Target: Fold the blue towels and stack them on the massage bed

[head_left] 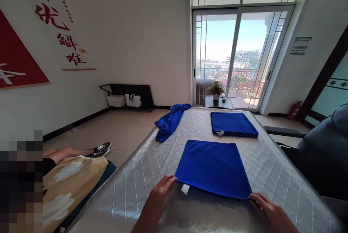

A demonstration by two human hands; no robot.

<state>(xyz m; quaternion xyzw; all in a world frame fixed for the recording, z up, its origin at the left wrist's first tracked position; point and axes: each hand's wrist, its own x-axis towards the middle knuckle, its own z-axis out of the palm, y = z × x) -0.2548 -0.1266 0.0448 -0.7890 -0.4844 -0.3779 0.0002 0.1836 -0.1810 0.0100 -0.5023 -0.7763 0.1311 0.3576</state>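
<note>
A flat blue cloth [213,167] with a white tag [185,189] on its near edge lies on a quilted silvery surface [130,186]. My left hand [164,188] pinches its near left corner. At the near right corner, my right hand [265,204] is closed on the same cloth. Beyond it sits a neat stack of blue cloths [233,124], also with a small tag showing. A crumpled blue cloth [171,120] lies at the far left edge of the surface.
On the left, a person's legs [70,152] rest beside a tan patterned blanket [73,178]. A dark bulky seat [326,153] stands close on the right. Past the far edge are a potted plant [216,89] on a small table and a glass sliding door [217,48].
</note>
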